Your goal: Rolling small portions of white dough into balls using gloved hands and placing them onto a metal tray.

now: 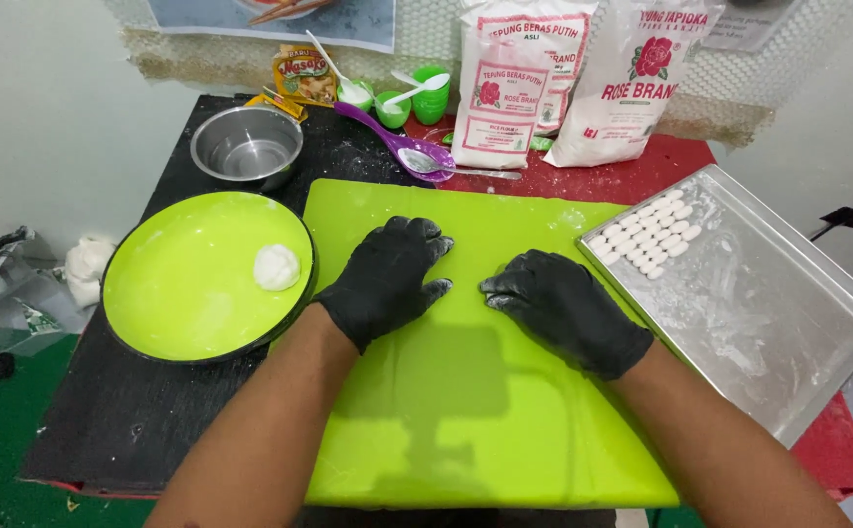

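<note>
Two black-gloved hands, left (387,279) and right (561,308), lie palm-down, fingers loosely spread and holding nothing visible, on a green cutting board (465,411); a dough ball (277,267) sits apart on a green plate (182,303).

Whatever lies under the left hand (387,276) and right hand (563,305) is hidden; palms are pressed flat on the green cutting board (465,411), so any dough beneath cannot be seen. Board's near edge is cut off by the frame bottom. Metal tray (788,323) is clipped at the right. Flour bags (583,78) are cropped at the top. Contents of the steel bowl (246,147) cannot be told.
</note>
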